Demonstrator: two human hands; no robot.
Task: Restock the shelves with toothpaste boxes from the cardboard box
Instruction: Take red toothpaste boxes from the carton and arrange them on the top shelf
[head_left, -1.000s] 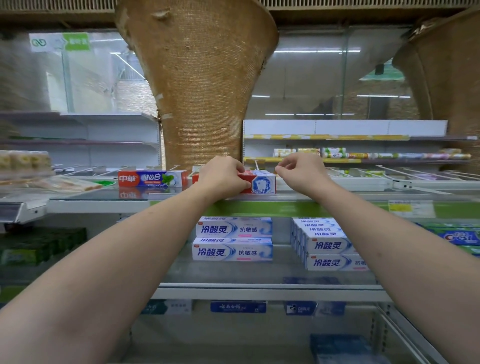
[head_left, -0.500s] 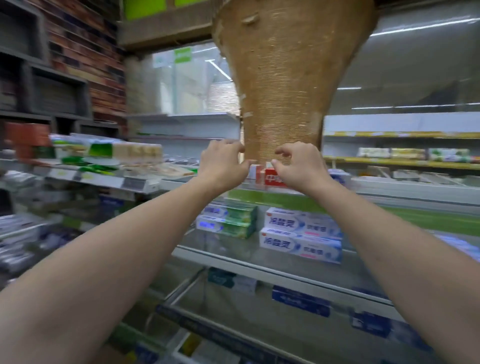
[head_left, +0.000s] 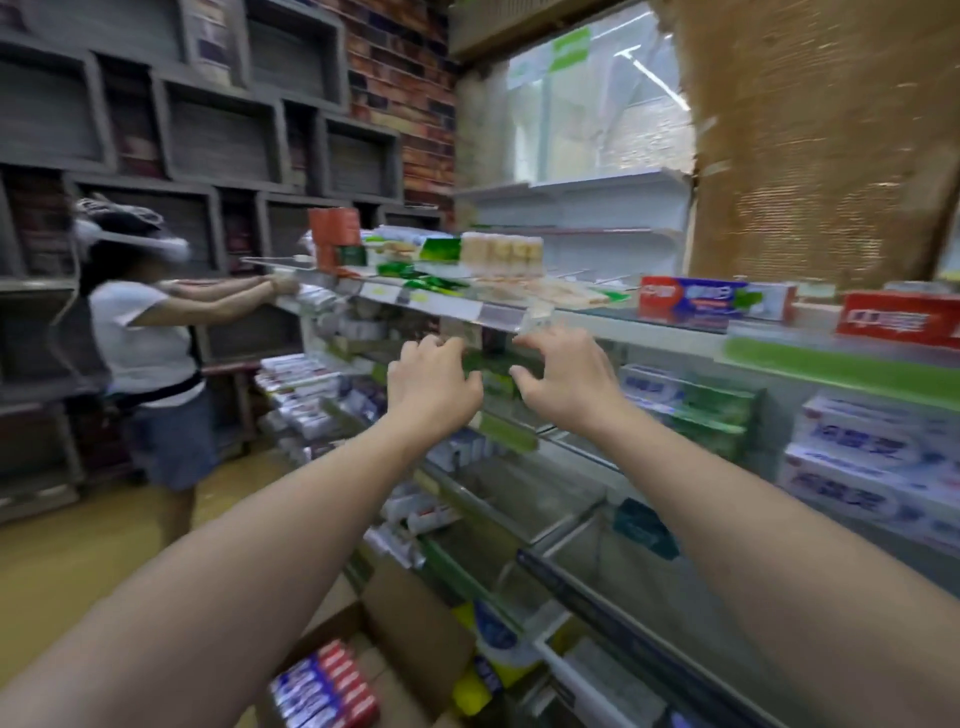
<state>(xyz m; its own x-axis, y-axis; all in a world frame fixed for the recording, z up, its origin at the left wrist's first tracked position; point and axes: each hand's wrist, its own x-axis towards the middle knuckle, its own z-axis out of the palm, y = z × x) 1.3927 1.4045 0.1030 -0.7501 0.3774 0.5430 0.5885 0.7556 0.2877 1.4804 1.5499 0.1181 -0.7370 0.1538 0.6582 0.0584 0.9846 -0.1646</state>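
Hands raised before our shelf edge, left hand (head_left: 434, 382) and right hand (head_left: 563, 379) empty, fingers loosely curled, cardboard box (head_left: 332, 680) of toothpaste boxes (head_left: 324, 686) below.

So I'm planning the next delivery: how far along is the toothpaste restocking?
Done: red toothpaste boxes lie on the top shelf. In hand: nothing; left hand and right hand hang loosely curled. Left: the cardboard box below holds more toothpaste boxes.

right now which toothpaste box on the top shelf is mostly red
The red toothpaste box at the far right of the top glass shelf. The blue toothpaste box to its left has only a red end.
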